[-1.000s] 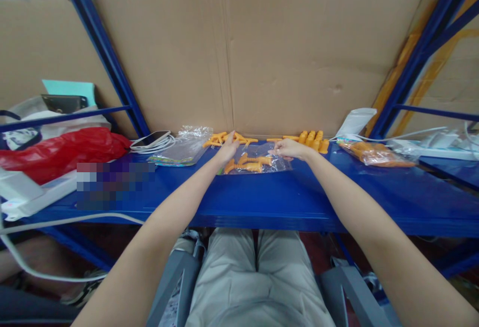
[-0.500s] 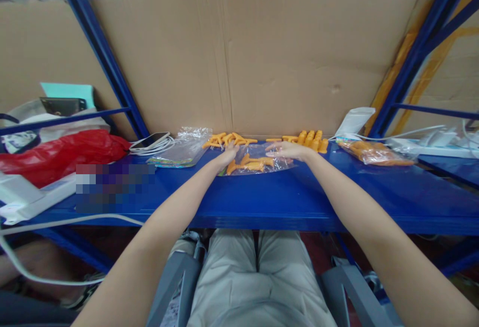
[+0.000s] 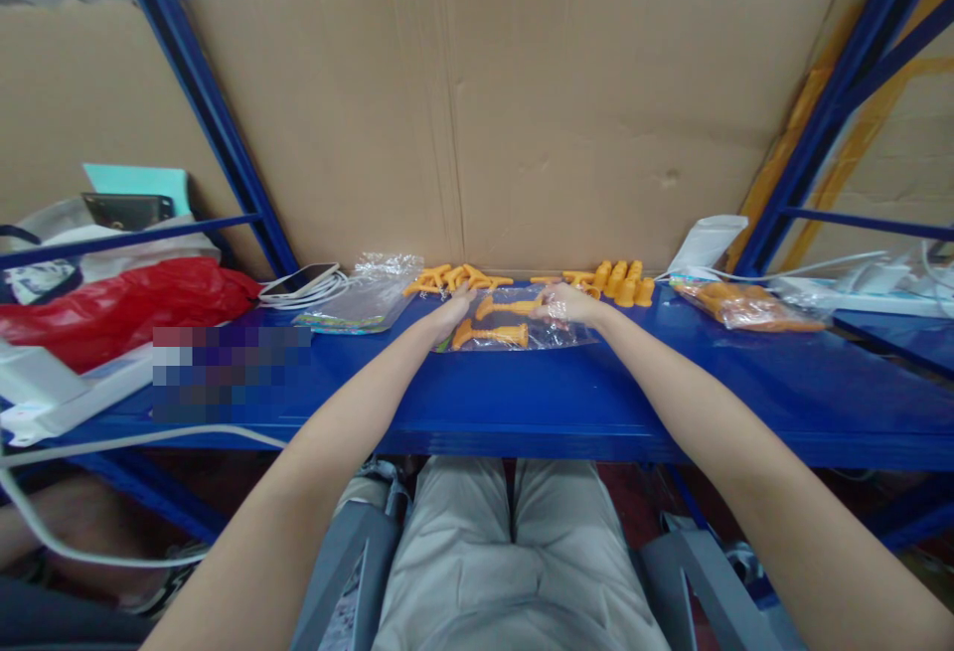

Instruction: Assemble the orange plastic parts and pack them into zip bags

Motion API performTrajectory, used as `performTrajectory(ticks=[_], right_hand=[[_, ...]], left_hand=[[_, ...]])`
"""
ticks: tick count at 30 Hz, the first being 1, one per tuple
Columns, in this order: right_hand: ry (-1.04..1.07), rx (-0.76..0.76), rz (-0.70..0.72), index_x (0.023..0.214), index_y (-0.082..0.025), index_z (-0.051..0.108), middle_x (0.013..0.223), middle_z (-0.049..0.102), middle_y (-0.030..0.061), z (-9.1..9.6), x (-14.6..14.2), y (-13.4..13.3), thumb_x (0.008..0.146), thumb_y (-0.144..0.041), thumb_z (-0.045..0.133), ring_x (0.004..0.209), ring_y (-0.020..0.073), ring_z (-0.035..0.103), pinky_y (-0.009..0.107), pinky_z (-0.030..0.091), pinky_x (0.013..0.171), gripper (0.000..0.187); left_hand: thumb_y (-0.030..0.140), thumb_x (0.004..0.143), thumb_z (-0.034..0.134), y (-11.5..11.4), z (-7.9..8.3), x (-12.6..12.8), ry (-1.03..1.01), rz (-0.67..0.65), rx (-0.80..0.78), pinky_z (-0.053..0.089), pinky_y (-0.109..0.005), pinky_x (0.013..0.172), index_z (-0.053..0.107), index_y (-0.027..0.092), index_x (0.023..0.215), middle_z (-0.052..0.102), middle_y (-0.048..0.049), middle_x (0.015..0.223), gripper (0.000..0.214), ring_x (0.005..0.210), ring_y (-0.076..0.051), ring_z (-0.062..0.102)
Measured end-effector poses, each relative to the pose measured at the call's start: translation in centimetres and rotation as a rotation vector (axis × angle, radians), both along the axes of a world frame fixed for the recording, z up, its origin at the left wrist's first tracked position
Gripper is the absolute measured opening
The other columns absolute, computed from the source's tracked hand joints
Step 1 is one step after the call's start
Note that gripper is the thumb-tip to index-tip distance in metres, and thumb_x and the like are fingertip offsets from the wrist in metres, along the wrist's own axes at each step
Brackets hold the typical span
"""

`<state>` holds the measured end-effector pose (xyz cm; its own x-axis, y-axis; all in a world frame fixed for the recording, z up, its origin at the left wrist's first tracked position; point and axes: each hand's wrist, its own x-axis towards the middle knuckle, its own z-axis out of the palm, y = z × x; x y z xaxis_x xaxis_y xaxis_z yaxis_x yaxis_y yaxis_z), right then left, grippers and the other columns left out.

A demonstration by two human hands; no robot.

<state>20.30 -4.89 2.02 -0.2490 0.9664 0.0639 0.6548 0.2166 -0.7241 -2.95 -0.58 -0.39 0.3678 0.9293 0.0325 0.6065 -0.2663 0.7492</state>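
A clear plastic bag (image 3: 562, 336) lies flat on the blue shelf between my hands. In it are two orange T-handled pieces, a lower piece (image 3: 492, 335) with a ribbed shaft and an upper piece (image 3: 511, 307). My left hand (image 3: 454, 311) is closed on the bag's left end, where a bit of green shows. My right hand (image 3: 570, 303) is at the bag's right end, its fingers closed at the right end of the upper piece, with shiny film over the fingertips. Behind my hands lie loose orange T-shaped handles (image 3: 454, 277) and a cluster of orange cylindrical parts (image 3: 622, 281).
Left on the blue shelf (image 3: 537, 403) are flat clear bags (image 3: 362, 305), a phone (image 3: 302, 278) with a white cable, and a red plastic bag (image 3: 149, 303). A filled bag of orange parts (image 3: 734, 305) lies right. A cardboard wall (image 3: 522, 114) stands behind, between blue posts.
My right hand has moved slightly left and down onto the bag's contents. The two orange pieces now lie apart, one above the other. My left hand has hardly moved.
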Motion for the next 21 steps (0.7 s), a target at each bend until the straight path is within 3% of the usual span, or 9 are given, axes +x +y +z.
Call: performTrajectory(ticks=[4, 8, 12, 16, 21], right_hand=[[0.104, -0.027, -0.040, 0.062, -0.018, 0.051, 0.049, 0.053, -0.0039, -0.6, -0.7, -0.2, 0.082, -0.017, 0.066, 0.038, 0.0079, 0.047, 0.021, 0.041, 0.039, 0.025], [0.116, -0.020, -0.047, 0.064, -0.018, 0.050, 0.049, 0.052, -0.0061, -1.3, -1.1, -0.2, 0.080, -0.016, 0.071, 0.036, 0.0050, 0.044, 0.017, 0.037, 0.036, 0.027], [0.174, -0.026, -0.054, 0.086, -0.017, 0.058, 0.055, 0.055, -0.0078, -1.6, -1.1, 0.1, 0.082, -0.017, 0.071, 0.035, 0.0038, 0.042, 0.015, 0.033, 0.034, 0.014], [0.228, -0.070, -0.005, 0.108, -0.018, 0.060, 0.066, 0.063, -0.0059, -1.7, -0.6, 0.5, 0.078, -0.014, 0.073, 0.040, 0.0048, 0.050, 0.015, 0.039, 0.038, 0.033], [0.281, -0.064, -0.095, 0.092, -0.017, 0.058, 0.059, 0.060, -0.0063, -1.9, -0.7, 0.7, 0.074, -0.014, 0.079, 0.040, 0.0056, 0.052, 0.015, 0.041, 0.036, 0.027]], left_hand=[[0.041, 0.096, 0.016, -0.5, 0.3, 0.3, -0.141, 0.049, -0.091, 0.035, -0.035, 0.116, -0.009, 0.020, 0.158, 0.016, -0.0028, 0.165, 0.070, 0.147, -0.020, 0.028], [0.042, 0.096, 0.013, -0.6, 0.3, 0.5, -0.086, 0.023, -0.046, 0.034, -0.038, 0.116, -0.008, 0.021, 0.158, 0.022, -0.0023, 0.163, 0.068, 0.147, -0.022, 0.029], [0.044, 0.097, 0.003, -0.1, 0.1, 0.3, -0.051, -0.028, 0.001, 0.035, -0.040, 0.115, -0.012, 0.023, 0.157, 0.021, -0.0028, 0.163, 0.065, 0.146, -0.021, 0.030], [0.057, 0.095, 0.003, 0.7, -0.2, -0.1, -0.032, 0.040, 0.005, 0.034, -0.040, 0.116, -0.006, 0.028, 0.158, 0.013, 0.0015, 0.165, 0.070, 0.149, -0.023, 0.022], [0.061, 0.096, 0.010, 1.5, -0.5, -0.1, -0.066, 0.097, 0.033, 0.031, -0.045, 0.117, 0.010, 0.028, 0.158, 0.022, 0.0002, 0.163, 0.071, 0.150, -0.026, 0.017]])
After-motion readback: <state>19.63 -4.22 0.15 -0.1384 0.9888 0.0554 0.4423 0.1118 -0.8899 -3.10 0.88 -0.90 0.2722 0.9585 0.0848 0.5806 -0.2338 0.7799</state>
